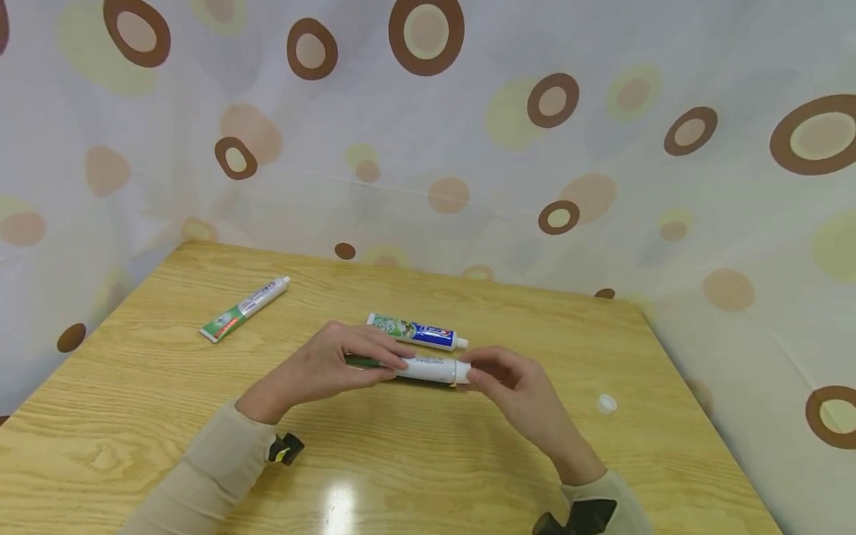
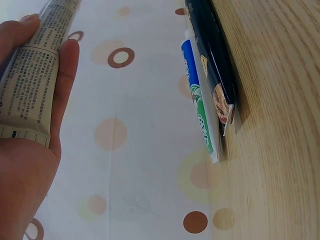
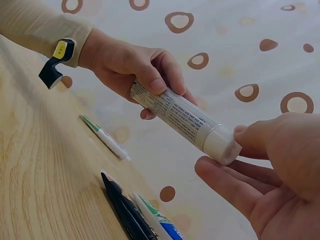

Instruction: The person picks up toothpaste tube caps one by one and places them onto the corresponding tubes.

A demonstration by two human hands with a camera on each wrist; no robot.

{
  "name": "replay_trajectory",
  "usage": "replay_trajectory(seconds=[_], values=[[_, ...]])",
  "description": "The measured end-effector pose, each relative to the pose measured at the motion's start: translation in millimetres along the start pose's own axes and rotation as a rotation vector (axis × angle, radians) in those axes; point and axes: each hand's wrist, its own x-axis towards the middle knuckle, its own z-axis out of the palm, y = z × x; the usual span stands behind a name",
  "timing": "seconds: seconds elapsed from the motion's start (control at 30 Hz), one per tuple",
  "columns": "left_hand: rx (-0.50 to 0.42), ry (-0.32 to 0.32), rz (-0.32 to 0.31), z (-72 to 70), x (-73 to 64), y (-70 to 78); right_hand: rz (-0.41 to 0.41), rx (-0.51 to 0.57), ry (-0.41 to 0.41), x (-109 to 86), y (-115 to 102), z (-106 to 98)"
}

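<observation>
Left fingers gripping white tube, right fingers pinching its cap, far table edge well apart

Head view high, forward and down; wrist views close, white tube common to both

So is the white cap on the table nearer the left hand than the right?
No, the white cap lies right of the right hand, farther from the left hand.
</observation>
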Motion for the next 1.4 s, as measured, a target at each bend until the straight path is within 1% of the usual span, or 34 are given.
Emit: replay_trajectory(seconds=[0.07, 0.17, 0.27, 0.33, 0.4, 0.47, 0.53, 0.63, 0.7, 0.9, 0.93, 1.13, 1.4], values=[[-0.001, -0.001, -0.001, 0.0, -0.3, 0.1, 0.011, 0.037, -0.012, 0.2, 0.1, -0.2], [0.002, 0.002, -0.004, -0.4, -0.3, 0.9, -0.002, 0.045, -0.020, 0.6, -0.2, -0.2], [-0.003, 0.001, -0.012, -0.4, -0.5, 1.4, -0.041, 0.039, -0.038, -0.1, -0.1, 0.2], [-0.009, -0.002, -0.008, -0.1, -0.5, 1.3, -0.073, 0.043, -0.049, -0.6, 0.5, 0.4], [-0.012, -0.002, -0.003, 0.0, -0.6, 1.1, -0.089, 0.027, -0.048, -0.3, 0.9, 0.6], [-0.010, 0.000, 0.003, 0.1, -0.5, 1.3, -0.077, -0.009, -0.028, -0.1, 0.7, 0.6], [-0.006, 0.002, 0.004, 0.0, -0.7, 1.7, -0.054, -0.015, -0.019, 0.2, 0.0, 0.7], [-0.009, -0.003, -0.005, 0.4, -0.9, 2.3, -0.016, 0.017, -0.021, -0.6, -0.6, 0.6], [-0.009, -0.004, -0.005, 1.0, -0.7, 2.2, -0.010, 0.034, -0.023, -1.0, -0.6, 0.6], [-0.016, -0.005, 0.003, 2.3, -0.3, 1.6, -0.091, 0.031, -0.035, -1.6, -0.1, 1.4], [-0.017, -0.008, 0.003, 2.2, -0.3, 1.7, -0.093, 0.027, -0.036, -1.7, -0.3, 1.5], [-0.007, -0.015, -0.004, 1.9, -0.9, 2.0, -0.010, -0.086, 0.024, -2.0, -2.1, 2.4], [0.012, -0.029, 0.008, 1.8, -0.6, 1.0, -0.005, -0.106, 0.029, -1.4, -1.1, 2.2]])
